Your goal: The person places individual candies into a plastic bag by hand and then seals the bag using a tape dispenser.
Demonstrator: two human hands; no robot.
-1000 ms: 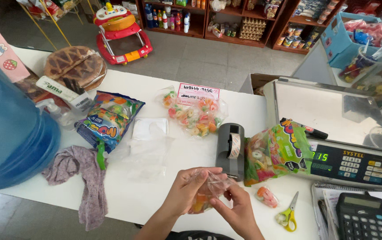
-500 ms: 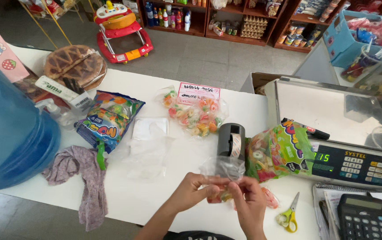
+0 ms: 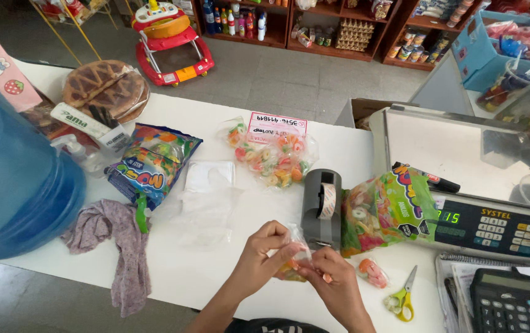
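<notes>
Both hands now pinch the small candy bag [image 3: 292, 259] low over the near surface [image 3: 215, 271], just in front of the tape dispenser [image 3: 321, 206]. Left hand [image 3: 263, 258] has shifted onto its neck, right hand [image 3: 332, 283] fingers closing alongside — looks like sealing.
</notes>
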